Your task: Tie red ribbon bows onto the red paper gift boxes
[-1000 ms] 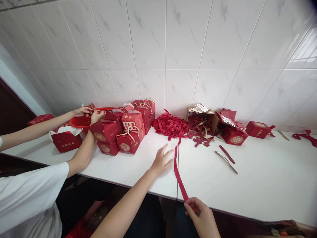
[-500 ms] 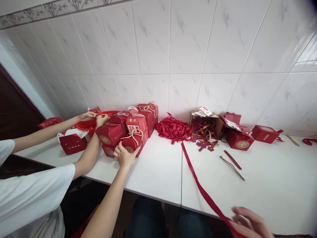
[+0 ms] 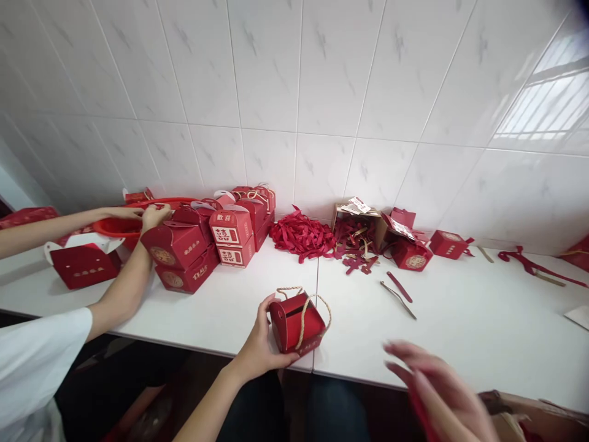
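Left hand (image 3: 258, 351) grips the red box (image 3: 294, 330), thumb in front; right hand (image 3: 444, 393) hovers blurred, its grasp unclear.

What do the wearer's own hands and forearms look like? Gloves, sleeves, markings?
Left hand: no glove, ring or watch visible; bare forearm, no sleeve in frame. Right hand: no glove visible; too blurred for finer details.

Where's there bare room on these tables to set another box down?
Widest: the right tabletop, between the red strip and the pale sheet. Smaller: between the stacked boxes and the box in the left hand. Crowded: along the wall, around the ribbon pile and open carton.
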Action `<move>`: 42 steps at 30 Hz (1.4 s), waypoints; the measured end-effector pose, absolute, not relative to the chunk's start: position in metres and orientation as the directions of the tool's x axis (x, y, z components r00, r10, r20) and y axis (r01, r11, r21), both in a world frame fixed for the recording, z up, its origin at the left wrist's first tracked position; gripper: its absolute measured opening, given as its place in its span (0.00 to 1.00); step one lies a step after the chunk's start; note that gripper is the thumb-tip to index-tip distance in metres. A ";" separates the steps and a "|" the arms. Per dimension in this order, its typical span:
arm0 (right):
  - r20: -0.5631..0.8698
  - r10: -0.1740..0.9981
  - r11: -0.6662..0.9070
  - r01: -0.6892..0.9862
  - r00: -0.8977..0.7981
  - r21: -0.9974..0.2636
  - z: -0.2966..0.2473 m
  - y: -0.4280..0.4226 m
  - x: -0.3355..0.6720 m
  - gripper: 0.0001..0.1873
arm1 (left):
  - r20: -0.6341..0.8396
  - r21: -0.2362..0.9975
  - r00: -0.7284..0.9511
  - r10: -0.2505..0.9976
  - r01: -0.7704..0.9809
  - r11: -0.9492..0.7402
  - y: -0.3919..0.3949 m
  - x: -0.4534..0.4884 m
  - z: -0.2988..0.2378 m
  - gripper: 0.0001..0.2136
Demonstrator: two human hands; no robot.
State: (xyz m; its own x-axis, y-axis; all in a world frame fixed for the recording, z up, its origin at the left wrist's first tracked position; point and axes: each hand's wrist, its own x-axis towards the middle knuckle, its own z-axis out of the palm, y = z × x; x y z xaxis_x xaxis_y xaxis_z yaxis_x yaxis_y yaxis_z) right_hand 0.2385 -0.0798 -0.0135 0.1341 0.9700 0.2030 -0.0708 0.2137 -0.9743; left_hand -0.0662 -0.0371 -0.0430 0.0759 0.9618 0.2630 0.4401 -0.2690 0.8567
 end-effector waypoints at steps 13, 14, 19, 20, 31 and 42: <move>0.144 0.860 0.104 -0.107 -0.490 -0.989 0.016 -0.068 0.220 0.10 | 0.193 0.941 0.287 0.938 0.216 -0.259 -0.029 -0.047 -0.054 0.47; 0.112 0.889 0.118 -0.013 -0.443 -0.993 0.018 -0.066 0.224 0.10 | 0.185 0.941 0.275 0.944 0.228 -0.251 -0.027 -0.047 -0.054 0.46; 0.064 0.977 0.069 0.018 -0.204 -0.997 0.019 -0.054 0.232 0.12 | 0.186 0.949 0.344 0.920 0.181 -0.259 -0.014 -0.060 -0.045 0.43; 0.052 0.985 0.047 -0.037 -0.162 -0.998 0.019 -0.052 0.231 0.13 | 0.192 0.948 0.372 0.908 0.169 -0.270 -0.012 -0.063 -0.041 0.41; -0.015 0.980 -0.023 -0.035 -0.199 -0.999 0.016 -0.030 0.186 0.20 | 0.206 0.903 0.222 0.953 0.331 -0.272 -0.019 -0.040 0.016 0.24; 0.024 0.988 0.039 0.099 -0.149 -0.994 0.009 -0.028 0.185 0.19 | 0.394 0.656 0.225 0.891 0.610 -0.444 -0.017 -0.016 0.022 0.12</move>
State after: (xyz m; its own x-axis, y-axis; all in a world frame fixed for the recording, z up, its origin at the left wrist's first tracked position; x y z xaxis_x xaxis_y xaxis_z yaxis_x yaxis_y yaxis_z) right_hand 0.1849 -0.0283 0.0091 -0.1494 0.9885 0.0240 0.0994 0.0391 -0.9943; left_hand -0.0155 -0.0173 0.0223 0.2248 0.8910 0.3944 0.6097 -0.4444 0.6564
